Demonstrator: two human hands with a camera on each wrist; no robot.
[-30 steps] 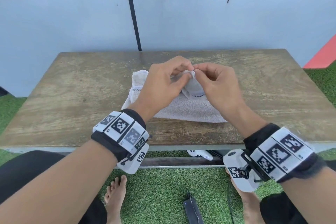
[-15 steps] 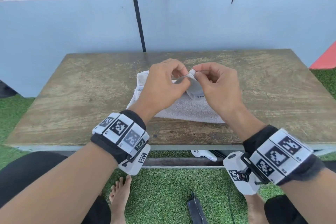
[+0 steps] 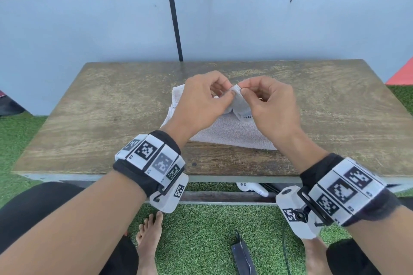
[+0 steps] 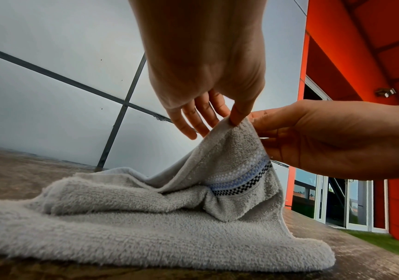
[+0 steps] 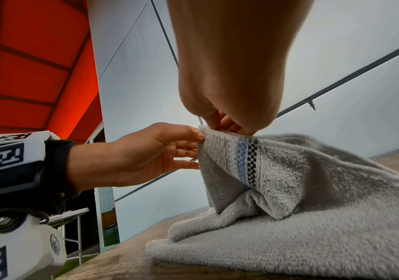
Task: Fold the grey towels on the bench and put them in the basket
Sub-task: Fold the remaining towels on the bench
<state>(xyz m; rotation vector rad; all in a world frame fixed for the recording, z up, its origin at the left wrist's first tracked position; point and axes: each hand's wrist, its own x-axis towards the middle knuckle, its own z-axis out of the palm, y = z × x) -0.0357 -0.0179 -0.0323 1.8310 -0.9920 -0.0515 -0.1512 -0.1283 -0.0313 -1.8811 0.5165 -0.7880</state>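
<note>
A grey towel (image 3: 228,134) with a blue and black checked band (image 4: 239,181) lies folded over on the wooden bench (image 3: 100,118), in the middle. One corner of it is raised off the pile. My left hand (image 3: 231,94) pinches that corner between thumb and fingers (image 4: 234,121). My right hand (image 3: 242,90) pinches the same hem right beside it (image 5: 222,127). The two hands touch at the fingertips. In the right wrist view the left hand (image 5: 145,151) comes in from the left against the towel (image 5: 313,208). No basket is in view.
A pale wall with dark seams stands behind the bench. Under the bench lie a white controller (image 3: 252,188) and a black flat object (image 3: 242,257) on green artificial grass, with my bare feet (image 3: 149,236) beside them. Orange-red wall panels (image 4: 361,56) rise at the right.
Both hands have stayed together at the raised corner, with the fingers shifting slightly along the hem. The rest of the towel has not moved on the bench.
</note>
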